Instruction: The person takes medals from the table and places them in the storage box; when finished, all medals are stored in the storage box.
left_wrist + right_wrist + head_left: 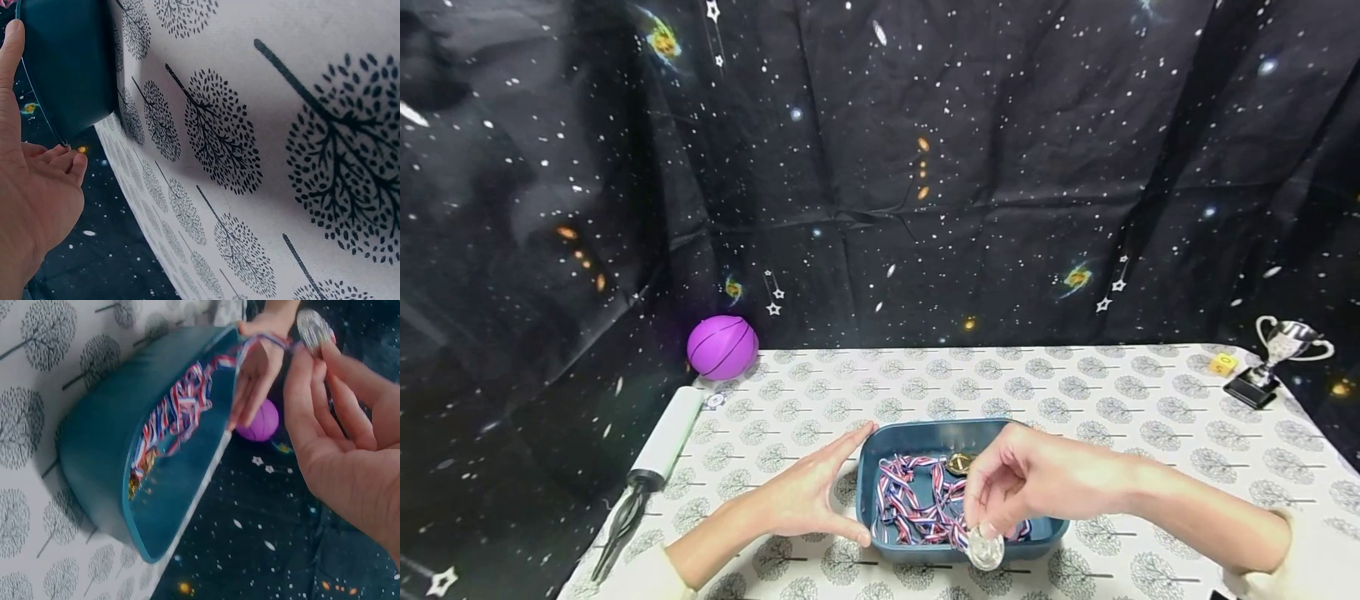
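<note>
My right hand (1026, 479) pinches a silver medal (985, 550) by its edge between thumb and fingertips, above the near rim of a blue-teal plastic bin (962, 554). A striped ribbon runs from this medal (315, 330) back into the bin. Inside lie red, white and blue ribbons (910, 508) in a tangle, along with a gold medal (958, 463). My left hand (808, 492) spans the bin's left end, thumb and fingers spread and fairly straight, touching the rim. The left wrist view has that hand (37, 187) beside the bin's wall (69, 69).
A purple ball (722, 347) sits at the back left. Nearer along the left edge lies a pale cylinder (667, 437) with dark strands. At the back right stand a silver trophy cup (1273, 358) and a small yellow block (1223, 364). A tree-patterned cloth (1112, 433) covers the table.
</note>
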{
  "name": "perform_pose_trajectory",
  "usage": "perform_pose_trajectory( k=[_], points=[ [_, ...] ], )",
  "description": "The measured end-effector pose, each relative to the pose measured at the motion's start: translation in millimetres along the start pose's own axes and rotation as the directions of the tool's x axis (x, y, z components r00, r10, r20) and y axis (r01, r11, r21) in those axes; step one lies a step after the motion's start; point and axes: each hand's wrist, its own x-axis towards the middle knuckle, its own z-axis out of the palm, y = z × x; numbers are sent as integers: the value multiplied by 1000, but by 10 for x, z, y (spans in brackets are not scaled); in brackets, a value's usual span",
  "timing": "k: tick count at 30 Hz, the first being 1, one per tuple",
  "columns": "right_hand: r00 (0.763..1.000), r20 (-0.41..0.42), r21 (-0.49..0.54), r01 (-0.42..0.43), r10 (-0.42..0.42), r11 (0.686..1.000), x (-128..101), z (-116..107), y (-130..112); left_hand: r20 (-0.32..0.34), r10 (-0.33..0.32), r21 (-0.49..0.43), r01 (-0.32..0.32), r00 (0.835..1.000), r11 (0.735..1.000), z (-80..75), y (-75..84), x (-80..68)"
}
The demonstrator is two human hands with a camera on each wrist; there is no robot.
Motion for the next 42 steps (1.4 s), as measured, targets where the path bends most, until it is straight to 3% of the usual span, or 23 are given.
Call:
perform_pose_trajectory(
  k=[4, 13, 18, 22, 34, 42],
  points=[
    [999, 48, -27, 0, 2, 1000, -32, -65, 31, -1, 3, -1, -3, 1000, 1000, 2, -7, -3],
    [983, -126, -113, -150, 136, 982, 74, -172, 240, 4, 9, 10, -9, 1000, 1000, 10, -18, -2],
    [975, -157, -115, -179, 160, 977, 121, -210, 370, 12, 4, 3, -4, 1000, 1000, 10, -2, 9],
    [970, -181, -126, -185, 160, 975, 164, -238, 447, 12, 5, -10, -5, 1000, 1000, 6, 1, 14],
    [959, -266, -285, -178, 101, 942, 359, -267, 686, 15, 5, -27, -5, 1000, 1000, 22, -3, 14],
    [946, -318, -321, -176, 69, 931, 472, -263, 785, 12, 7, -15, -7, 1000, 1000, 19, 16, 14]
  ],
)
